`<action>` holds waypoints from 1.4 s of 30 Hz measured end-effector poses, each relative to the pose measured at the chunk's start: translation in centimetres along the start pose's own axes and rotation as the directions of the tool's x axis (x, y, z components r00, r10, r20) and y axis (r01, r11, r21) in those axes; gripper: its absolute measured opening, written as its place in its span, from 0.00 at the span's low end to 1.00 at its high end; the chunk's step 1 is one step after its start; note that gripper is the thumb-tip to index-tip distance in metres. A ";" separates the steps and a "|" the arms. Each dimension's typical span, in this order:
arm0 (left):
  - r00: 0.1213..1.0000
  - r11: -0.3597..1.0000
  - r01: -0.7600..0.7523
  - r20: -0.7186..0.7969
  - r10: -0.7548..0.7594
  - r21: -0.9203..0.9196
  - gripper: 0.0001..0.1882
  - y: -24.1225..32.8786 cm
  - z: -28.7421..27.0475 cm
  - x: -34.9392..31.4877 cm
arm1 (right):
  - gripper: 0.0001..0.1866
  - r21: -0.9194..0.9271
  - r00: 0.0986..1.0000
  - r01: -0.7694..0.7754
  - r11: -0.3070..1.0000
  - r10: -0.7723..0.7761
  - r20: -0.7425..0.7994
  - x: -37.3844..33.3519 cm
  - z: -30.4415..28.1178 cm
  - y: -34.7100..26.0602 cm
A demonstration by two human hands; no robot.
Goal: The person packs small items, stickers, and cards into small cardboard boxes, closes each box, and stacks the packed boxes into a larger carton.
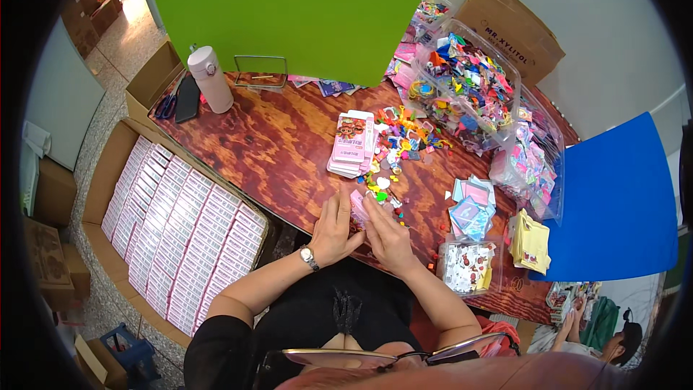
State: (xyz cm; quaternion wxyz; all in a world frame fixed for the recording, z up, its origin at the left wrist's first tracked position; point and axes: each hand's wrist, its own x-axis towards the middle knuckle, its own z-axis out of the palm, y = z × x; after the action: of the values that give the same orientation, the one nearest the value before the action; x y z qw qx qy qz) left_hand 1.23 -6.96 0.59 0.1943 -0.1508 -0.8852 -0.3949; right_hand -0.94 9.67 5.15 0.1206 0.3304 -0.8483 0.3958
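At the near edge of the table, a small pink box (357, 204) is between my two hands. My left hand (333, 227) presses against its left side with the fingers together. On the other side my right hand (388, 237) closes over it, covering most of its lower part. Just beyond my fingers lies a stack of flat pink printed boxes (351, 146). Next to that stack, a loose heap of small bright plastic trinkets (413, 133) spreads down toward my right hand.
A large carton (115, 166) at left holds rows of packed pink boxes. Clear bins (516, 76) of trinkets and packets stand at right, near shiny cards (473, 209), a small tray (498, 263) and yellow packets (530, 242). A pink bottle (209, 79) and phone (188, 99) sit at far left.
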 end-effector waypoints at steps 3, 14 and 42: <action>1.000 0.998 -0.004 -0.016 0.005 0.059 0.56 0.1 0.4 0.0 | 0.26 0.050 0.997 -0.062 0.997 0.059 0.047 0.0 0.2 -0.2; 0.996 0.994 0.043 -0.077 -0.036 0.096 0.56 0.5 -0.4 -0.1 | 0.33 0.132 0.979 -0.103 0.986 0.078 0.186 0.4 0.0 0.0; 0.981 0.738 0.120 -0.193 0.015 0.664 0.49 -8.5 -7.7 3.0 | 0.16 -0.516 0.924 0.042 0.856 0.163 0.345 9.9 4.6 10.5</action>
State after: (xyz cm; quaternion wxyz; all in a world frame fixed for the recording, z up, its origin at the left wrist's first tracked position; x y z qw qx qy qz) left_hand -3.29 -17.97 1.28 0.3060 -0.0079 -0.9497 -0.0666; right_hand -14.97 6.52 0.50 0.0263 0.3284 -0.9401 0.0877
